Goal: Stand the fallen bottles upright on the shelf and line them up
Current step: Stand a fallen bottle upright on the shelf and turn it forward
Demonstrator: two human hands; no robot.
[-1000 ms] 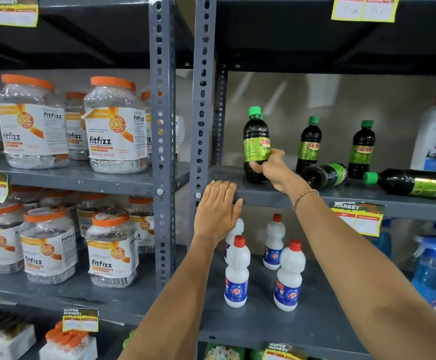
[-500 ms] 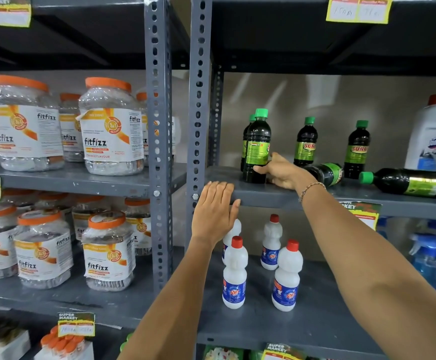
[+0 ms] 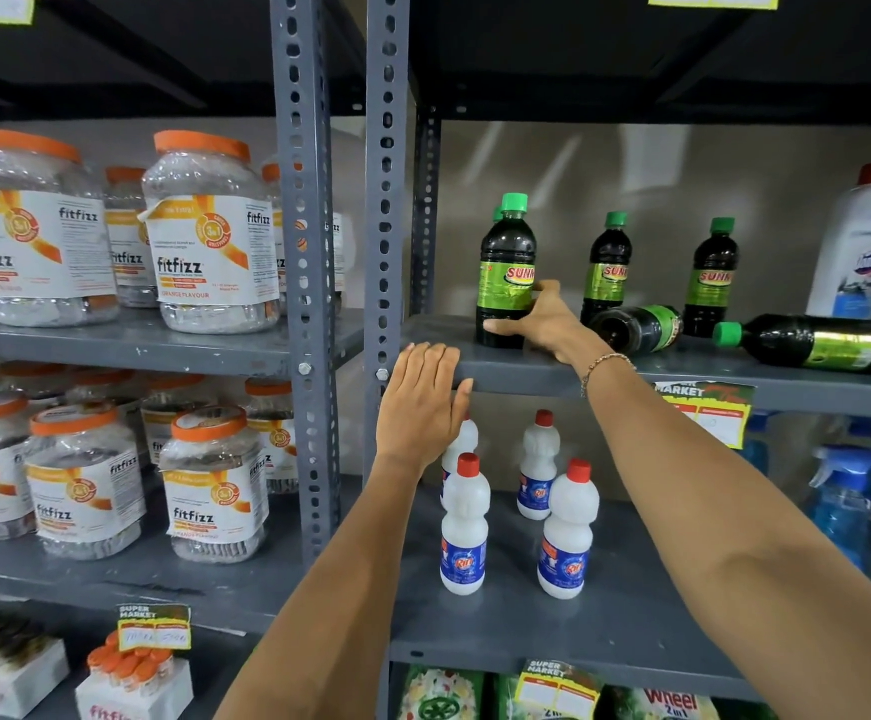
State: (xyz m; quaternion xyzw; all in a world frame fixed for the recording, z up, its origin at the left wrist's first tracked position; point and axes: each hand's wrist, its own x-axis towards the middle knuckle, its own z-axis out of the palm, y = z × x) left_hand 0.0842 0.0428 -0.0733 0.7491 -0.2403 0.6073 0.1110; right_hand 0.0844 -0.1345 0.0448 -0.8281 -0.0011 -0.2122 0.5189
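A dark bottle with a green cap and green label stands upright at the left end of the grey shelf. My right hand is wrapped round its base, thumb in front. Only the cap of another bottle shows behind it. Two more bottles stand upright farther back, one in the middle and one to its right. One fallen bottle lies with its base toward me. A second fallen bottle lies with its cap pointing left. My left hand rests flat on the shelf's front edge.
A large white bottle stands at the shelf's right end. Below are white red-capped bottles and blue spray bottles. Orange-lidded jars fill the left rack. Perforated steel posts separate the racks.
My right hand has slid down to the base of the upright bottle, which now stands in front of another one. The left hand has stayed on the shelf edge.
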